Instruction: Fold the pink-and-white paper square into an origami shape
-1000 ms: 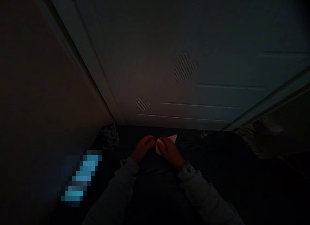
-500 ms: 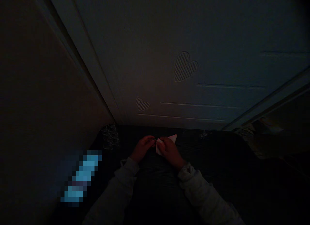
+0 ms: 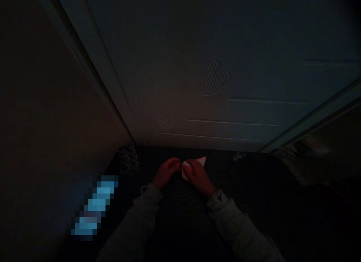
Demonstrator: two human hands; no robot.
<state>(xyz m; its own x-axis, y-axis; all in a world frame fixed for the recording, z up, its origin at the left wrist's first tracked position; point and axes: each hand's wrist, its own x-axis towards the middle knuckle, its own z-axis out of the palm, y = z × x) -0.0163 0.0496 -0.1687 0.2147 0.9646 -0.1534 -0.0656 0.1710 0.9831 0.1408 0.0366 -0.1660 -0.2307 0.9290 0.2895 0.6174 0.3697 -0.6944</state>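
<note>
Because both bare hands meet at the middle of the dark, wood-grained surface [image 3: 180, 207], the fingers of one can reach what the other steadies; take that meeting point as the clock's centre, twelve lying away from the person. The right hand [image 3: 200, 177] is closed over a thin white sheet, paper or cloth [image 3: 202, 161], whose one corner juts towards two o'clock and whose near flap hangs at the thumb, probably gripped mid-length for control. At nine o'clock, just beside it, the left hand [image 3: 166, 171] has its fingers curled together; whether they pinch something small is too dark to tell.

Further out at nine, a cluster of transparent, rounded pieces [image 3: 128, 159] sits against the corner, seemingly kept out of the forearms' way, and a smaller transparent group [image 3: 238, 156] lies at three. A glowing blue, blurred oblong [image 3: 96, 207] is at eight.

At twelve, the pale panel with grooved hearts [image 3: 191, 104] bounds reach along the surface's far edge. Sideways room looks wider towards three than towards nine, though the right edge fades into shadow.
</note>
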